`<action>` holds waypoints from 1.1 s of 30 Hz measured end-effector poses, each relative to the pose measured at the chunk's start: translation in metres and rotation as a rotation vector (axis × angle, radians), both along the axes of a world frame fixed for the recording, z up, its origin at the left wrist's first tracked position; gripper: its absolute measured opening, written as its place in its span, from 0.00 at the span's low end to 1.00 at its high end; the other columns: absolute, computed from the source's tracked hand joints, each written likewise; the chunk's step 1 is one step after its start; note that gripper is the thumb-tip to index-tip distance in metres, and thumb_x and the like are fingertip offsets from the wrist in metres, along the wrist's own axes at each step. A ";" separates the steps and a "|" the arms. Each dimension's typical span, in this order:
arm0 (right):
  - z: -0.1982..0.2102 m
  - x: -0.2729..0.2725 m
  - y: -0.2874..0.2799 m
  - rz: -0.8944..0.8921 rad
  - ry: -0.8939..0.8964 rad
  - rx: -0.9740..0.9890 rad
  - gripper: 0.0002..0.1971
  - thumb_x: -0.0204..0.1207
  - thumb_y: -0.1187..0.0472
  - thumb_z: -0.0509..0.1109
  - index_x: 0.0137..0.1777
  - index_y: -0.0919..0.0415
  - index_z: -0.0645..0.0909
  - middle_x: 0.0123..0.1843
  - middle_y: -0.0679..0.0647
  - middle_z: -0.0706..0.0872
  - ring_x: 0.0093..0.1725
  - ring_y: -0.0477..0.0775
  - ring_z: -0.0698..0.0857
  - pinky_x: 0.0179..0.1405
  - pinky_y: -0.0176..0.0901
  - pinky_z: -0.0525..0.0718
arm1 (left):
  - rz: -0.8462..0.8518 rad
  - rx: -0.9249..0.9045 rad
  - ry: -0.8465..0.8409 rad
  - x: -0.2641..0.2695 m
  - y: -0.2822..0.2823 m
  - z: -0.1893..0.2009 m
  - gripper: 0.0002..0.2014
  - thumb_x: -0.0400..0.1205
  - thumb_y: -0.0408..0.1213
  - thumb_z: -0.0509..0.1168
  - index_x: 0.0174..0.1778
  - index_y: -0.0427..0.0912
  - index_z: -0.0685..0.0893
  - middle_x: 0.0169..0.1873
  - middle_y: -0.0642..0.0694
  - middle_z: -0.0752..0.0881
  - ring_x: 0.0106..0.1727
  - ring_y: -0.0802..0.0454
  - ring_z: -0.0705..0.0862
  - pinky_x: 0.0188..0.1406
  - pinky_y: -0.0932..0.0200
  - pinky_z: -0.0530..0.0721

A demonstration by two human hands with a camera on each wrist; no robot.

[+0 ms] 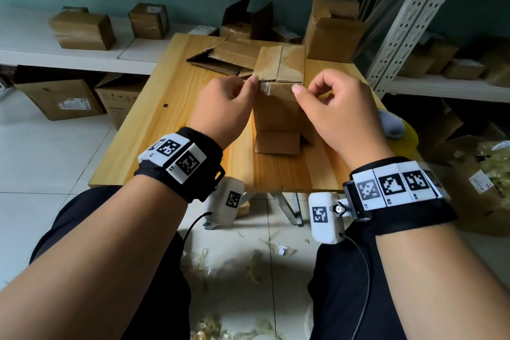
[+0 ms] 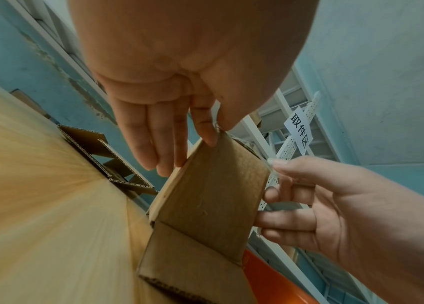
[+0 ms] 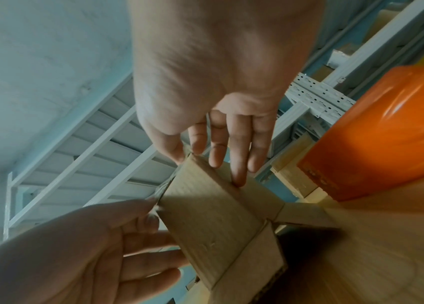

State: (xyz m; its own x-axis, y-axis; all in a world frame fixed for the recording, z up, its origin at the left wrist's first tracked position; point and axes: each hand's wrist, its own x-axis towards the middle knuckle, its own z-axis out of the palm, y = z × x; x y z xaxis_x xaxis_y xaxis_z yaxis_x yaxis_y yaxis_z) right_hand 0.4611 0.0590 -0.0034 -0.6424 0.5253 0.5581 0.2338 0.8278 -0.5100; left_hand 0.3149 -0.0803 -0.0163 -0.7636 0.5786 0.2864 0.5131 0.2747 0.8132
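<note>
A small brown cardboard box [image 1: 276, 110] stands upright on the wooden table [image 1: 165, 132], its lower flaps splayed toward me. A strip of clear tape [image 1: 276, 86] runs across the box's top edge. My left hand [image 1: 255, 81] pinches the tape's left end at the box's left corner, other fingers curled. My right hand [image 1: 299, 90] pinches the right end at the right corner. The left wrist view shows the left hand [image 2: 218, 131] pinching above the box [image 2: 213, 195]. In the right wrist view the right hand [image 3: 187, 156] pinches at the corner of the box [image 3: 213, 216].
Flattened cartons [image 1: 226, 55] and an open box [image 1: 331, 30] lie at the table's far end. An orange tape dispenser [image 3: 374, 133] with a yellowish roll [image 1: 405, 135] sits at the right edge. A metal shelf post [image 1: 408, 16] rises on the right. More boxes [image 1: 82, 27] fill the shelves.
</note>
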 end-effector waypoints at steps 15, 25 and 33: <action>-0.003 0.001 0.001 -0.012 -0.082 0.059 0.16 0.87 0.44 0.69 0.44 0.54 0.85 0.35 0.47 0.84 0.36 0.45 0.83 0.32 0.39 0.78 | -0.002 -0.004 0.035 0.001 0.000 -0.001 0.25 0.92 0.56 0.57 0.49 0.40 0.90 0.44 0.37 0.92 0.45 0.40 0.88 0.47 0.36 0.88; -0.003 0.002 -0.001 0.014 -0.099 0.046 0.16 0.88 0.46 0.69 0.42 0.54 0.84 0.36 0.47 0.85 0.37 0.46 0.83 0.34 0.37 0.75 | -0.065 0.031 -0.001 -0.007 -0.006 0.000 0.23 0.92 0.54 0.59 0.49 0.39 0.91 0.44 0.38 0.93 0.48 0.40 0.90 0.52 0.36 0.89; -0.002 0.005 0.003 0.034 -0.138 0.027 0.17 0.88 0.47 0.70 0.43 0.59 0.84 0.41 0.50 0.83 0.41 0.48 0.81 0.37 0.38 0.73 | -0.163 0.036 -0.032 -0.019 -0.010 0.000 0.14 0.90 0.52 0.67 0.43 0.50 0.90 0.42 0.47 0.92 0.50 0.41 0.91 0.56 0.35 0.90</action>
State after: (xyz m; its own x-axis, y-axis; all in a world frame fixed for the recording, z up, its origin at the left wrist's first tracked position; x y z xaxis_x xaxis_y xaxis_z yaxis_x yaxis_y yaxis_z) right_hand 0.4660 0.0620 -0.0051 -0.7312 0.4874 0.4772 0.2714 0.8497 -0.4521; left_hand 0.2961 -0.0907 -0.0166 -0.6695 0.6854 0.2862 0.5220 0.1600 0.8378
